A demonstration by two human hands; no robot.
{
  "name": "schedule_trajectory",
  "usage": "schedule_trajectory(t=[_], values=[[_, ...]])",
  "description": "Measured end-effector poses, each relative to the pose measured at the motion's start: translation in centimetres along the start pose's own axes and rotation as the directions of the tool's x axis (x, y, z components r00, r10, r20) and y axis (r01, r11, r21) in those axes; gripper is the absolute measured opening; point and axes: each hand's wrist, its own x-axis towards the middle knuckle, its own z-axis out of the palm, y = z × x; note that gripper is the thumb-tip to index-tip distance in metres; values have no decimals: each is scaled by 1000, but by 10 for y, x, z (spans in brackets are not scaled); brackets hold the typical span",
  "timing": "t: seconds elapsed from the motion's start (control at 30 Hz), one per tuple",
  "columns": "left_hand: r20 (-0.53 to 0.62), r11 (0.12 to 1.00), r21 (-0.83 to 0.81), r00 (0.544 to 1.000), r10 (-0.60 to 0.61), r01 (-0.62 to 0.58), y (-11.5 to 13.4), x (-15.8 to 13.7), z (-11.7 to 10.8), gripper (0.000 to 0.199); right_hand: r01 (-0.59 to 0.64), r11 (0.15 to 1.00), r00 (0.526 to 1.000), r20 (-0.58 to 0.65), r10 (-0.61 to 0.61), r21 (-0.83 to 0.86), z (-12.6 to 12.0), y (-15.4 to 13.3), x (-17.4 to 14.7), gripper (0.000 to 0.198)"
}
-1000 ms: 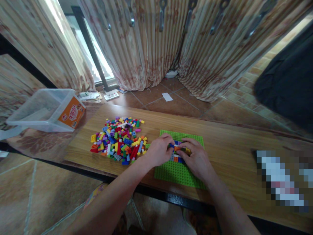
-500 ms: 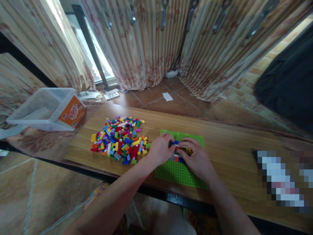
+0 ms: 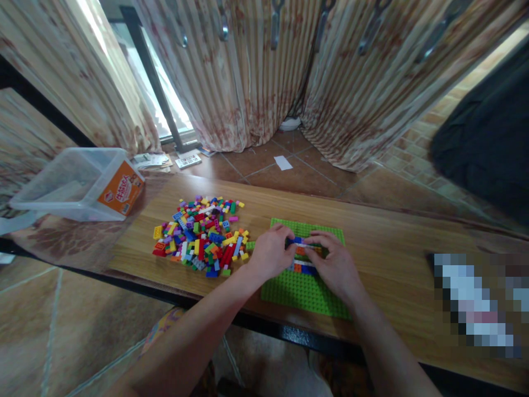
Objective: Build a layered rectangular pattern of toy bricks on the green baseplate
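Observation:
My left hand [image 3: 273,251] is closed, thumb and fingers pinching at the left end of a small group of building bricks. Facing it, my right hand [image 3: 335,263] has its fingers bent around the right end of the same bricks. Between the fingertips a blue brick [image 3: 296,240] shows, with orange bricks [image 3: 300,251] just nearer to me. A white strip [image 3: 303,262] and a blue brick row [image 3: 309,270] lie closer still. All this is on a green studded baseplate [image 3: 297,295]. My fingers hide part of the bricks.
Left of the baseplate spreads a pile of loose coloured bricks [image 3: 202,237] on the wooden table [image 3: 384,264]. A clear plastic tub [image 3: 61,187] with an orange label stands at the far left. A blurred-out object [image 3: 475,303] lies at the right. Striped curtains [image 3: 256,82] hang beyond.
My right fingers have shifted slightly, uncovering more of the orange bricks and white strip. The left hand stays nearly in place.

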Motion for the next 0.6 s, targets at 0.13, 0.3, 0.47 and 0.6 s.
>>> schedule_trajectory(t=[0.13,0.3,0.47,0.6], values=[[21,1000,3,1000,-20,20,3,1,-2,10,1,1000,1000,-15,-1,22,0,1,1,17],[9,998,3,998,-67,67,5,3,-1,11,-10,999,1000,-22,11,43,1,1,1,17],[2,997,0,997,-82,82,5,4,0,12,-31,998,999,-27,33,61,2,1,1,16],[-3,996,12,996,-91,91,6,4,1,13,-42,996,999,-31,45,77,4,1,1,16]])
